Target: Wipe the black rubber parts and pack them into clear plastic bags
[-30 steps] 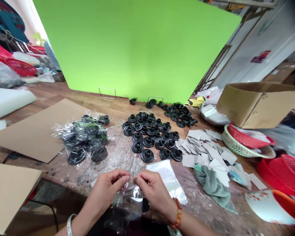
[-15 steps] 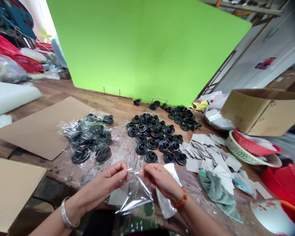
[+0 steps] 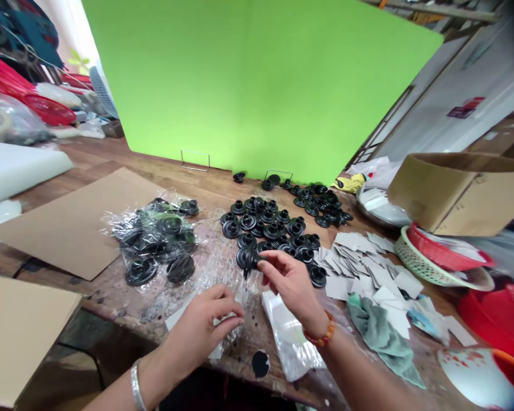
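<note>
My right hand (image 3: 289, 282) pinches a black round rubber part (image 3: 247, 260) at the near edge of the group of black parts (image 3: 269, 225) laid out mid-table, lifting it on its side. My left hand (image 3: 205, 325) is closed on a clear plastic bag (image 3: 223, 321) with a grey card in it, held against the near edge of the wooden table (image 3: 223, 185). A stack of clear bags (image 3: 289, 337) lies under my right wrist. Grey square cards (image 3: 360, 262) are scattered to the right of the parts.
Bagged black parts (image 3: 156, 240) are piled at the left beside a cardboard sheet (image 3: 75, 225). More loose parts (image 3: 321, 202) sit by the green screen (image 3: 257, 85). A grey cloth (image 3: 379, 331), baskets (image 3: 437, 260) and a cardboard box (image 3: 458, 188) crowd the right.
My right hand let go of the clear bag and reached forward to the black parts, taking hold of one. My left hand lowered the bag to the table edge.
</note>
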Motion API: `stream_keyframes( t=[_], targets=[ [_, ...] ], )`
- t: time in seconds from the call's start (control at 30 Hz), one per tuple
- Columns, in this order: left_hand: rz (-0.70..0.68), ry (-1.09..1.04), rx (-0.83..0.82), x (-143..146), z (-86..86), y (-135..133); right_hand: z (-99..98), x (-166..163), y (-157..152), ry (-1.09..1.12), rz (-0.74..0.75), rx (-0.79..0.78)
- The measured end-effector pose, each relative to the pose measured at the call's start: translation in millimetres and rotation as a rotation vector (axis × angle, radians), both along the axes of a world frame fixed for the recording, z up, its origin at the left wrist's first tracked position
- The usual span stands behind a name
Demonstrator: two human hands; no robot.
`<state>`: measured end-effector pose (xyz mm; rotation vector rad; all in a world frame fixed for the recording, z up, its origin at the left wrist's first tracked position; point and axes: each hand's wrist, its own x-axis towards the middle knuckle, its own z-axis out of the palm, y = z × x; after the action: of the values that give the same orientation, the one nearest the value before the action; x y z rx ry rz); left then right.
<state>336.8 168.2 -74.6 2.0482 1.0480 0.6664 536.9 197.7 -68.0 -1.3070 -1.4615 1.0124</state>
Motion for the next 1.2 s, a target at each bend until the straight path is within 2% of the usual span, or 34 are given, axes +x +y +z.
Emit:
stream_keyframes(
  t=[0.07,0.13,0.27,0.37,0.43,0.5,0.6,0.7,0.87,1.03,1.1,1.2],
  targets=[
    [0.016,-0.005,0.11,6.4,-0.7,-1.9,7.1,-9.6,-2.8,0.126,0.052,-0.11],
    [0.074,-0.026,0.2,10.2,-2.3,-3.4,8.3,-12.7,-3.2,0.133,0.079,-0.129],
    [0.213,-0.121,0.188,12.0,-8.0,-3.3,4.6,-2.4,-2.0,0.022,0.147,-0.128],
    [0.27,-0.233,-0.002,15.5,-13.8,-0.9,1.8,6.9,-2.7,-0.072,0.259,-0.112],
    [0.246,-0.351,-0.219,19.5,-16.6,0.7,-0.1,9.8,-4.4,-0.146,0.345,-0.088],
    [0.199,-0.482,-0.481,23.2,-17.8,1.7,-2.1,10.8,-6.9,-0.166,0.371,-0.095],
    [0.183,-0.681,-0.777,26.0,-17.6,2.3,-5.2,12.6,-11.1,-0.04,0.351,-0.18],
    [0.214,-0.834,-0.885,27.3,-16.3,2.6,-10.8,16.6,-14.7,0.089,0.38,-0.208],
    [0.211,-0.892,-0.851,33.9,-17.2,0.4,-23.4,19.4,-21.6,0.077,0.329,-0.179],
    [0.217,-0.868,-0.79,36.1,-23.8,-2.5,-21.3,17.7,-31.2,-0.129,0.294,0.018],
    [0.186,-0.86,-0.78,34.6,-23.1,-3.2,-19.2,16.5,-33.7,-0.111,0.268,0.051],
    [0.115,-0.804,-0.76,31.3,-18.7,-3.9,-19.7,14.2,-35.5,0.023,0.237,-0.018]
  ],
)
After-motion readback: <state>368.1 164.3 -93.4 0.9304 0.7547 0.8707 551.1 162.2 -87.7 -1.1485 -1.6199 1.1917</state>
